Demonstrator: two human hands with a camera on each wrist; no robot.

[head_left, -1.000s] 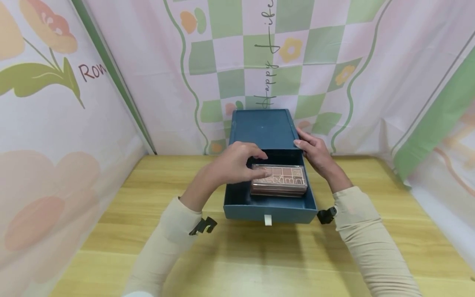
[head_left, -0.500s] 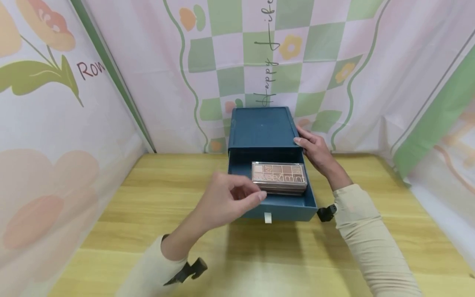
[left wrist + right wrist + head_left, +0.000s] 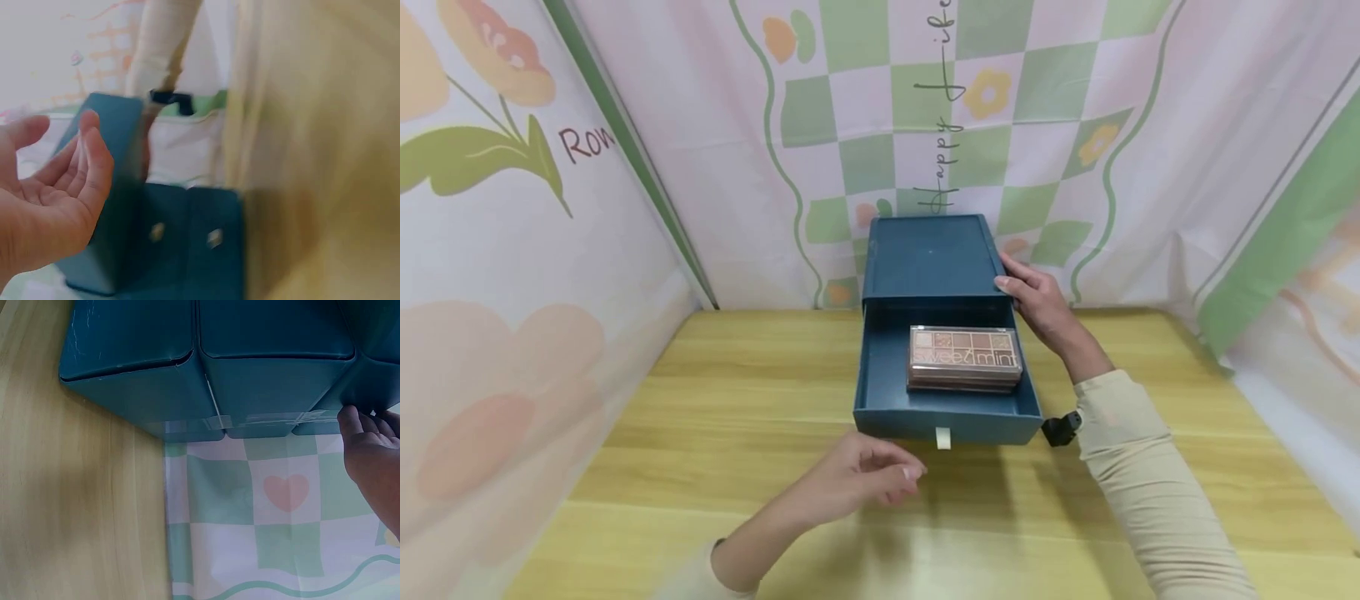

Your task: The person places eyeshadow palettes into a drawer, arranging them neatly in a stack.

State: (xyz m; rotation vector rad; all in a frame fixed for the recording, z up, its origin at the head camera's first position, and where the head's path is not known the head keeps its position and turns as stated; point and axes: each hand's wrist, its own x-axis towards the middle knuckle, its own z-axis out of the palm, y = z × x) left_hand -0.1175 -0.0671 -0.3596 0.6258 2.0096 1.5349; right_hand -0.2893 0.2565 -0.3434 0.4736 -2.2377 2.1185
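Note:
A dark blue drawer box (image 3: 931,254) stands at the back of the table with its top drawer (image 3: 883,392) pulled out. Inside the drawer, towards the right, lie stacked eyeshadow palettes (image 3: 964,354); the upper lid reads "sweet mint". A white pull tab (image 3: 943,438) sticks out from the drawer front. In front of and below that drawer is my left hand (image 3: 857,483), fingers loosely bent and holding nothing. My right hand (image 3: 1045,308) rests against the box's right side, thumb at the top edge; the right wrist view shows its fingertips (image 3: 350,419) touching the side.
Under the pulled-out drawer, the left wrist view shows two closed drawer fronts (image 3: 215,269) with small tabs. A patterned curtain (image 3: 985,125) hangs directly behind the box. The wooden table (image 3: 737,392) extends to both sides and in front.
My left hand has drawn back from above the palettes, out of the drawer, to in front of and below it. My right hand stays at the box's side.

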